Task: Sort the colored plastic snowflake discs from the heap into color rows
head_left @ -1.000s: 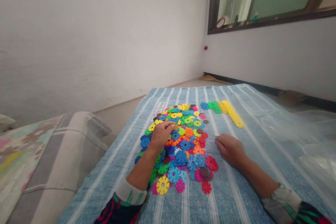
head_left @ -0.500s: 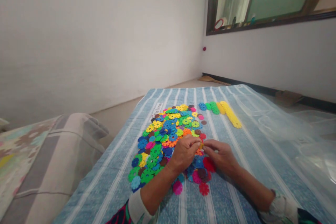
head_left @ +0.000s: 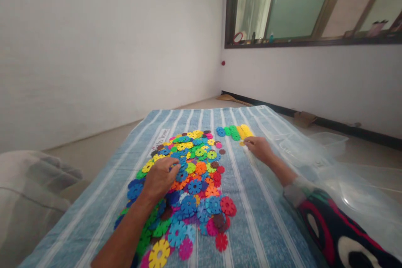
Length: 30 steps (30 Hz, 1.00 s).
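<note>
A heap of flat, gear-shaped plastic discs [head_left: 191, 176] in many colours lies on a blue striped cloth [head_left: 251, 201]. My left hand [head_left: 160, 178] rests on the heap's left side with its fingers curled down among the discs. My right hand [head_left: 259, 147] reaches far out to a short row of sorted discs [head_left: 234, 131], blue, green and yellow. Its fingertips pinch a small yellow disc [head_left: 242, 143] at the near end of that row.
Clear plastic bags and a clear tub [head_left: 326, 142] lie right of the cloth. A grey cushion [head_left: 28, 192] sits at the left. White walls meet at the far corner, and a window [head_left: 307, 4] is up on the right.
Half a second ago both hands met over the heap and a yellow disc passed to the right hand. The right hand has since reached out to the sorted row; the left went back onto the heap.
</note>
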Each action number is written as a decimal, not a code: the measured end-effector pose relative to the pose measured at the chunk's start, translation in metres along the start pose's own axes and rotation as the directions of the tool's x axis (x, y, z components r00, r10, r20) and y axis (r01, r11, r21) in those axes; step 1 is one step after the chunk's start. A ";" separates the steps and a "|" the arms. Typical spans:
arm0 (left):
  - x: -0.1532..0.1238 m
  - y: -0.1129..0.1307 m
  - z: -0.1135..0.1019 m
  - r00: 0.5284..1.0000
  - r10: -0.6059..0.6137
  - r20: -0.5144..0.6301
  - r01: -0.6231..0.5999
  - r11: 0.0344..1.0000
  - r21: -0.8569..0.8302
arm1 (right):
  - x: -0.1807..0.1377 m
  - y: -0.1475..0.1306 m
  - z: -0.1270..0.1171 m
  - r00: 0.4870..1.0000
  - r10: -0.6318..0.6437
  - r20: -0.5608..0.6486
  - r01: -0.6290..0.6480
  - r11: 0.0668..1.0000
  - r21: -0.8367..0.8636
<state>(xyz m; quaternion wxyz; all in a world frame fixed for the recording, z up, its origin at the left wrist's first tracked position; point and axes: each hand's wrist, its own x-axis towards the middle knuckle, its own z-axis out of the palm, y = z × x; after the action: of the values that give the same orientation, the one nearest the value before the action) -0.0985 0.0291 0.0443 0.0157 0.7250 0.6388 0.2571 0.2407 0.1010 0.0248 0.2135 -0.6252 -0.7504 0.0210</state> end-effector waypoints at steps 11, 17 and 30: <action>0.006 -0.041 -0.009 0.994 -0.079 0.075 0.063 0.978 0.199 | 0.065 0.027 0.004 0.976 0.054 0.211 0.020 0.941 -0.337; 0.005 -0.047 -0.006 0.989 -0.109 0.099 0.085 0.970 0.226 | 0.070 0.030 0.006 0.962 0.061 0.266 0.046 0.924 -0.379; 0.000 -0.050 -0.005 0.985 -0.127 0.115 0.093 0.961 0.261 | 0.054 0.022 0.006 0.978 0.099 0.184 -0.012 0.905 -0.426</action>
<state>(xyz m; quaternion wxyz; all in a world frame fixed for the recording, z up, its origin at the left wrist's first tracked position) -0.1459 0.0372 0.0311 -0.0216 0.6994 0.7036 0.1236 0.2522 0.1581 0.0287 -0.0046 -0.6725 -0.7365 -0.0729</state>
